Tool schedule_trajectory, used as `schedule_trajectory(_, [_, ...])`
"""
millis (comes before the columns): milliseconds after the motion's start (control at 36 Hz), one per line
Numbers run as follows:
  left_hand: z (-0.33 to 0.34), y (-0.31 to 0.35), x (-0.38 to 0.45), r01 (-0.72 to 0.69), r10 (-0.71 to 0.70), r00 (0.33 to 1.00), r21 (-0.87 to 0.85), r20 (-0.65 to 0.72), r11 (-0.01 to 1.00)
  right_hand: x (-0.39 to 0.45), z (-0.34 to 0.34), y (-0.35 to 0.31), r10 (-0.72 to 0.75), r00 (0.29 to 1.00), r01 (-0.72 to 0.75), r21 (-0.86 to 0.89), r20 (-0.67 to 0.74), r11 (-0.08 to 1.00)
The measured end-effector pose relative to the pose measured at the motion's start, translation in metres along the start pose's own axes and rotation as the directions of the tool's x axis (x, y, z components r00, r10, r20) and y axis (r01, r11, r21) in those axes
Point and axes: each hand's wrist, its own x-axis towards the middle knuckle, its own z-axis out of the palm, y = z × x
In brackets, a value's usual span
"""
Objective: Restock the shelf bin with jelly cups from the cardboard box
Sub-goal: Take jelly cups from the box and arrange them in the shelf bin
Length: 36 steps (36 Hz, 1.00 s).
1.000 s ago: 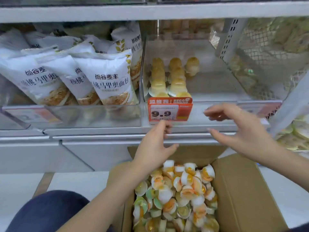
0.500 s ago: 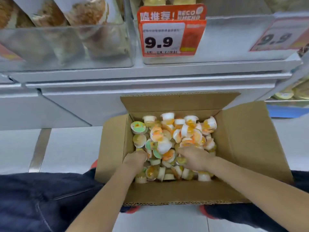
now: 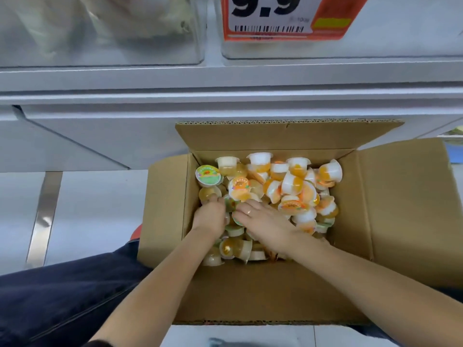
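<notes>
- Reaching down into the open cardboard box [image 3: 390, 221], both hands are seen among the heaped jelly cups [image 3: 288, 189] in the centre of the frame.
- The left hand [image 3: 209, 217] is placed at the left side of the heap, its fingers curled down into the cups; whether a cup is actually held cannot be told.
- The right hand [image 3: 263, 221] is laid just beside it, fingers fairly straight and spread flat over the cups, with a ring [image 3: 248, 212] seen on one finger.
- A green-lidded cup [image 3: 209, 174] is tilted against the box's left wall, above the left hand, and an orange-lidded cup [image 3: 241, 187] lies just right of it.
- The box is set on the pale floor [image 3: 87, 209] with its flaps folded outward, below the grey shelf edge [image 3: 225, 81].
- An orange price tag [image 3: 288, 18] reading 9.9 is fixed to a clear shelf bin [image 3: 400, 41] at the upper right of the frame.
- Dark trouser legs [image 3: 62, 296] are visible at the lower left.
</notes>
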Motion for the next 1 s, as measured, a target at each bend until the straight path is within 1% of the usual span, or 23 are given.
schedule_trajectory(56, [0.004,0.0,0.001,0.02,-0.019,1.0,-0.044,0.011,0.999,0.018,0.004,-0.008,-0.072,0.993,0.057,-0.157,-0.094,0.986])
schedule_trajectory(83, [0.007,-0.001,0.001,0.033,-0.032,0.999,-0.046,0.014,0.998,0.028,0.007,-0.011,-0.066,0.992,0.04,-0.224,-0.108,0.974])
schedule_trajectory(111, [0.009,-0.002,0.0,0.043,-0.043,0.999,-0.033,0.003,0.999,0.038,0.011,-0.013,-0.052,0.996,0.029,-0.265,-0.079,0.964])
schedule_trajectory(167, [0.012,-0.004,-0.003,0.063,-0.062,0.997,0.043,-0.04,0.997,0.051,0.013,-0.016,0.017,0.999,-0.003,-0.328,0.04,0.945])
schedule_trajectory(194, [0.013,-0.004,-0.006,0.067,-0.056,0.992,0.103,-0.112,0.992,0.055,0.013,-0.016,0.056,0.995,-0.02,-0.391,0.083,0.92])
schedule_trajectory(222, [0.012,-0.003,-0.008,0.076,-0.046,0.976,0.132,-0.215,0.988,0.057,0.013,-0.017,0.092,0.989,-0.03,-0.449,0.117,0.893])
schedule_trajectory(278, [0.008,-0.001,-0.009,0.069,-0.019,0.911,0.106,-0.413,0.992,0.061,0.017,-0.019,0.135,0.971,-0.02,-0.493,0.199,0.87])
schedule_trajectory(306, [0.006,-0.001,-0.006,0.069,-0.015,0.865,0.09,-0.501,0.994,0.065,0.018,-0.02,0.151,0.966,-0.026,-0.499,0.211,0.866])
schedule_trajectory(361, [-0.005,-0.002,0.0,0.083,-0.036,0.804,0.052,-0.594,0.995,0.074,0.018,-0.023,0.217,0.955,-0.092,-0.496,0.201,0.864])
schedule_trajectory(389, [-0.011,-0.003,0.003,0.09,-0.039,0.8,0.055,-0.599,0.994,0.076,0.018,-0.024,0.241,0.948,-0.112,-0.495,0.206,0.862])
schedule_trajectory(472, [-0.016,-0.003,0.012,0.153,-0.053,0.862,0.158,-0.504,0.975,0.079,0.02,-0.025,0.256,0.947,-0.128,-0.505,0.194,0.854])
schedule_trajectory(528, [-0.023,-0.002,0.019,0.234,-0.105,0.897,0.261,-0.429,0.937,0.079,0.02,-0.024,0.25,0.954,-0.149,-0.461,0.168,0.875])
schedule_trajectory(556, [-0.024,-0.001,0.025,0.232,-0.109,0.922,0.306,-0.371,0.923,0.08,0.019,-0.023,0.251,0.954,-0.164,-0.418,0.163,0.894])
schedule_trajectory(583, [-0.025,0.0,0.031,0.196,-0.085,0.942,0.326,-0.325,0.925,0.08,0.019,-0.021,0.247,0.956,-0.172,-0.38,0.156,0.909])
schedule_trajectory(667, [-0.037,0.005,0.044,0.175,-0.066,0.958,0.388,-0.278,0.905,0.081,0.017,-0.013,0.169,0.978,-0.115,-0.357,0.125,0.927])
schedule_trajectory(722, [-0.048,0.005,0.047,0.156,-0.045,0.967,0.44,-0.251,0.884,0.076,0.014,-0.009,0.146,0.982,-0.1,-0.326,0.121,0.94])
schedule_trajectory(750, [-0.052,0.005,0.049,0.15,-0.042,0.968,0.439,-0.246,0.886,0.073,0.012,-0.007,0.132,0.985,-0.091,-0.316,0.111,0.944])
schedule_trajectory(833, [-0.062,0.002,0.045,0.127,-0.039,0.973,0.385,-0.228,0.914,0.058,0.009,-0.003,0.048,0.996,-0.021,-0.321,0.075,0.947])
schedule_trajectory(889, [-0.064,0.001,0.033,0.106,-0.035,0.974,0.314,-0.222,0.943,0.044,0.008,0.001,0.017,1.0,-0.009,-0.307,0.025,0.952])
schedule_trajectory(917, [-0.065,0.001,0.026,0.095,-0.035,0.973,0.255,-0.229,0.962,0.037,0.006,0.005,0.016,1.0,-0.016,-0.246,-0.005,0.969])
schedule_trajectory(944, [-0.068,0.002,0.02,0.08,-0.037,0.972,0.18,-0.23,0.98,0.03,0.005,0.008,0.021,0.999,-0.027,-0.143,-0.037,0.989])
schedule_trajectory(1000, [-0.076,0.003,0.007,0.038,-0.044,0.975,-0.029,-0.217,0.999,0.017,-0.002,0.012,0.117,0.989,-0.105,0.125,-0.092,0.987])
